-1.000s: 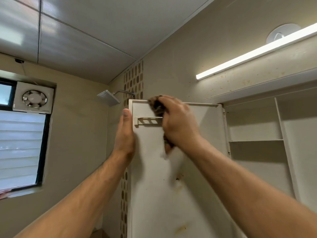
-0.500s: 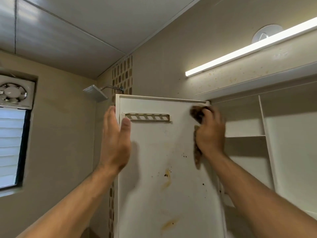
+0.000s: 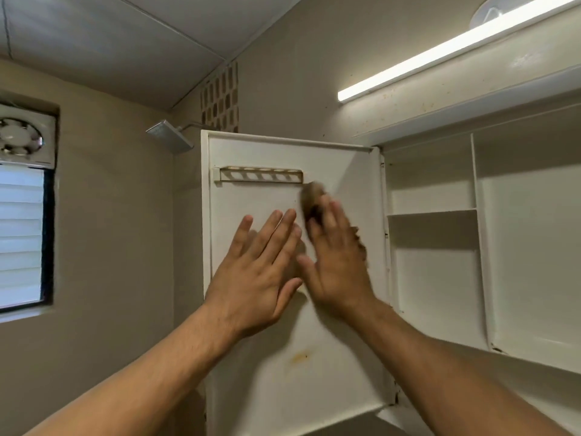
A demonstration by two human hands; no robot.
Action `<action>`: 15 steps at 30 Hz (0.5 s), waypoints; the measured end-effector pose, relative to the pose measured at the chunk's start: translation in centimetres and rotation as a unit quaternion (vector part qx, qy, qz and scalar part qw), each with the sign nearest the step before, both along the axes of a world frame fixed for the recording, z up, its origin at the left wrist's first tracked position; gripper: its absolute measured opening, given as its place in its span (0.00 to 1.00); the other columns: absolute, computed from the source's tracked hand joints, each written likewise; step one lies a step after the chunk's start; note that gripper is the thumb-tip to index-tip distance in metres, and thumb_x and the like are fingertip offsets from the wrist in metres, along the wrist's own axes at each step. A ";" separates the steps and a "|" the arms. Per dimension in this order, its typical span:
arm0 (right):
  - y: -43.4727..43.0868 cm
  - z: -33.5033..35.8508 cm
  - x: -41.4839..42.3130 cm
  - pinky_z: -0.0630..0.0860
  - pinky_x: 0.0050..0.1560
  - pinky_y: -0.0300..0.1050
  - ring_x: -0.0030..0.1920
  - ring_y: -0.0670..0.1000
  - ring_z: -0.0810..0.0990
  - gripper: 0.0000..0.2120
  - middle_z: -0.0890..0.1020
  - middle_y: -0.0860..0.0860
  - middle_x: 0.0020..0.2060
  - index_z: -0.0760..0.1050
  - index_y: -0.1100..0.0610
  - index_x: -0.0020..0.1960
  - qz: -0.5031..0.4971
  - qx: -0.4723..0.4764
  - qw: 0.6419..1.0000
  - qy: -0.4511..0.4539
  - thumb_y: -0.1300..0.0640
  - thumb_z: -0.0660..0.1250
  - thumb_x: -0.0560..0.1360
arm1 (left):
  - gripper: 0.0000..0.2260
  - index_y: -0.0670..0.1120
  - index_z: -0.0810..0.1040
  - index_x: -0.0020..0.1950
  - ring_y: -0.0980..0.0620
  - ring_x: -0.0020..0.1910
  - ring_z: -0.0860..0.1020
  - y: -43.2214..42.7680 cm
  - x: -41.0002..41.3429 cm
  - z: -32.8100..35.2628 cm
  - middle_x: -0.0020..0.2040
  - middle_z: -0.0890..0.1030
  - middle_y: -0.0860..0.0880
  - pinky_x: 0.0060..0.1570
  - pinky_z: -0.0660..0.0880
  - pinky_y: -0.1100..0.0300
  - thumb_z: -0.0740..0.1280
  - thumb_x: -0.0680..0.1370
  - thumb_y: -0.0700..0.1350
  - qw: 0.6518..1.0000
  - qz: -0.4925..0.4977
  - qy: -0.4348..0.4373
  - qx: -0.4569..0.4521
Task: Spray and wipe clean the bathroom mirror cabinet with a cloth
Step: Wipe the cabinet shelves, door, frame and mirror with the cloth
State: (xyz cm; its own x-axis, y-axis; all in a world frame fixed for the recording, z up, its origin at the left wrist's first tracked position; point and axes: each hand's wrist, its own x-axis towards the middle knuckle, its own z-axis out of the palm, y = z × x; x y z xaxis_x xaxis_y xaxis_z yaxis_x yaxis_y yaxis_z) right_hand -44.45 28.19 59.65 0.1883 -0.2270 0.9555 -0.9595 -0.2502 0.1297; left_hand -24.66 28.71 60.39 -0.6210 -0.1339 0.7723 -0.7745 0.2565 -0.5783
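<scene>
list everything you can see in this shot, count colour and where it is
cabinet door: 1, white, centre, swung open
slotted rack: 1, white, top of door
stain: 1, yellow-brown, lower door
cloth: 1, brown, on door below rack's right end
cabinet: 1, white, right, shelved
light bar: 1, white, lit, above cabinet
shower head: 1, silver, left of door
exhaust fan: 1, white, far left
window: 1, dark frame, below fan
left hand: 1, fingers straight, at door's middle
right hand: 1, fingers straight, pressing cloth

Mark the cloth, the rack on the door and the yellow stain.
cloth (image 3: pixel 312 196), head view, its upper end
rack (image 3: pixel 261 175), head view, middle of the slotted bar
stain (image 3: pixel 300 357), head view, centre of the smear
</scene>
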 end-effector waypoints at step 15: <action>-1.1 -2.0 7.5 0.46 0.82 0.59 0.84 0.59 0.46 0.34 0.49 0.50 0.85 0.48 0.51 0.85 0.117 -0.048 0.985 0.115 0.42 0.56 0.85 | 0.33 0.39 0.57 0.82 0.41 0.83 0.51 2.8 0.8 -0.7 0.84 0.53 0.39 0.78 0.56 0.36 0.53 0.83 0.57 0.974 -0.181 0.135 0.024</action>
